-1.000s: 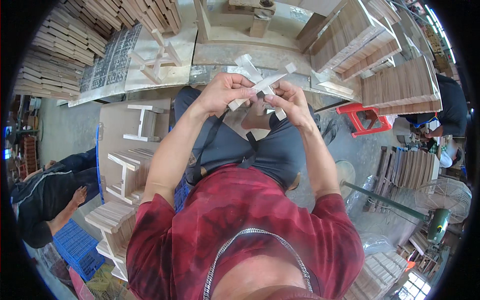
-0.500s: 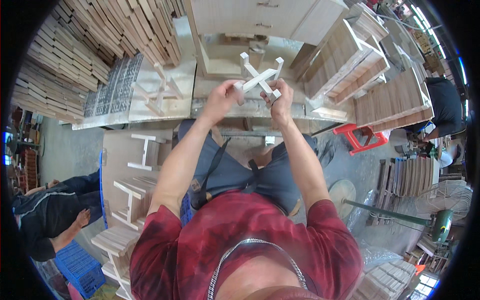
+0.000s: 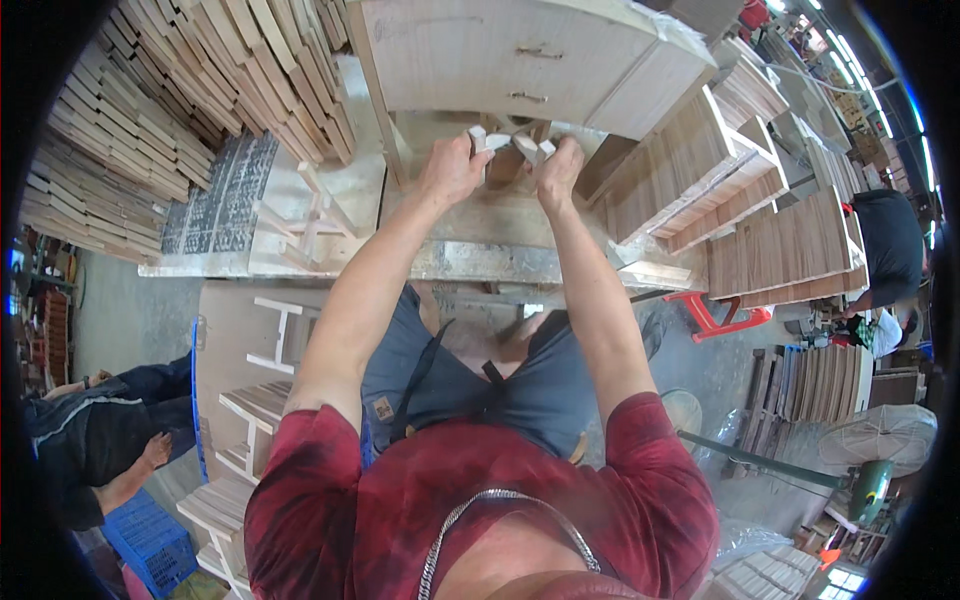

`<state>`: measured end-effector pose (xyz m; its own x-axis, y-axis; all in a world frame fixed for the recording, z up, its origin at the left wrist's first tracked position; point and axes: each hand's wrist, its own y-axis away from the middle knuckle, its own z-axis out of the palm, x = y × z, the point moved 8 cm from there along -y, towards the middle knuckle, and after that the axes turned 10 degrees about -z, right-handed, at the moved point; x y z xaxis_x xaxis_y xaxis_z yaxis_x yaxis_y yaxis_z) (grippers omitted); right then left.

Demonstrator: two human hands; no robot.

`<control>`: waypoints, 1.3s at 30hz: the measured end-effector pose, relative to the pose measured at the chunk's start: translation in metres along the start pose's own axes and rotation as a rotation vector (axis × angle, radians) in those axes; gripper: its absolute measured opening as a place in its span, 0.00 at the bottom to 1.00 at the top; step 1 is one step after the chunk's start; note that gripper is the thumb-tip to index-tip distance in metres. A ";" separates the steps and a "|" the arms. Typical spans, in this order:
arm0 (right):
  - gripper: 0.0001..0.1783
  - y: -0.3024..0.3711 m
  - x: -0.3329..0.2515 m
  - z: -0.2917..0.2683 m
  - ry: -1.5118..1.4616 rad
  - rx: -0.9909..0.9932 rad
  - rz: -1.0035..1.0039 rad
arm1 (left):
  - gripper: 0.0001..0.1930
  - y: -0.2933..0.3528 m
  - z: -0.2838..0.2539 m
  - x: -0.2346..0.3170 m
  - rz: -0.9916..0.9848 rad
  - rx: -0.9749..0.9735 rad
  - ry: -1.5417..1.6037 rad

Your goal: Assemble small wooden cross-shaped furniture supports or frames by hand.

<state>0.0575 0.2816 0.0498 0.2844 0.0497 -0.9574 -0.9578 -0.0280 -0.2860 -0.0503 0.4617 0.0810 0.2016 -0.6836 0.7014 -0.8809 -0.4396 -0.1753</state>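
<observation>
A pale wooden cross-shaped leg frame (image 3: 545,151) is between my two hands, out over the workbench (image 3: 480,255) just below the drawer cabinet's front. My left hand (image 3: 452,172) is closed round one of its ends, with a square wooden tip showing above the fingers. Around another end, my right hand (image 3: 559,174) is closed as well. The frame is tilted and partly hidden by my hands. To the left, a similar wooden frame (image 3: 318,215) stands on the bench.
A pale drawer cabinet (image 3: 500,60) stands at the back. Stacked wooden strips (image 3: 130,130) fill the far left; wooden box units (image 3: 680,170) are at the right. Beside me are small wooden stools (image 3: 250,405), a red plastic stool (image 3: 715,315) and a fan (image 3: 875,440). Other people are on both sides.
Both hands have moved forward with the wooden frame, toward the cabinet. The frame has turned from showing its full cross to being tilted and partly covered.
</observation>
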 end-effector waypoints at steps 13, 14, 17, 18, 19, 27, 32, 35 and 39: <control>0.23 0.017 0.000 -0.002 -0.115 -0.109 0.025 | 0.18 0.020 -0.021 0.017 -0.049 -0.118 0.030; 0.22 0.024 -0.007 -0.004 -0.054 -0.180 -0.106 | 0.18 0.025 -0.026 0.014 -0.051 -0.110 0.037; 0.13 0.054 -0.019 -0.021 0.001 -0.375 -0.249 | 0.18 0.050 -0.053 0.002 0.036 -0.132 -0.025; 0.13 0.085 -0.063 -0.012 0.259 -0.526 -0.420 | 0.17 0.068 -0.058 -0.028 -0.147 -0.292 0.295; 0.16 0.104 -0.104 -0.005 0.517 -0.661 -0.622 | 0.17 0.078 -0.061 -0.042 -0.305 -0.429 0.626; 0.32 0.190 -0.176 0.052 0.552 -1.134 -1.162 | 0.17 0.159 -0.106 -0.089 -0.735 -0.349 1.352; 0.16 0.162 -0.187 0.124 0.190 -0.956 -1.082 | 0.22 0.214 -0.199 -0.160 -0.542 0.457 0.428; 0.13 0.138 -0.171 0.197 -0.018 -1.072 -0.760 | 0.22 0.214 -0.189 -0.185 -0.290 0.716 -0.074; 0.11 0.130 -0.123 0.271 0.179 -1.349 -0.511 | 0.10 0.190 -0.174 -0.211 -0.402 0.433 -0.031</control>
<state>-0.1126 0.5428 0.1409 0.6738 0.2219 -0.7048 -0.0144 -0.9497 -0.3129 -0.3342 0.6238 0.0195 0.5015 -0.4278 0.7520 -0.4788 -0.8612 -0.1706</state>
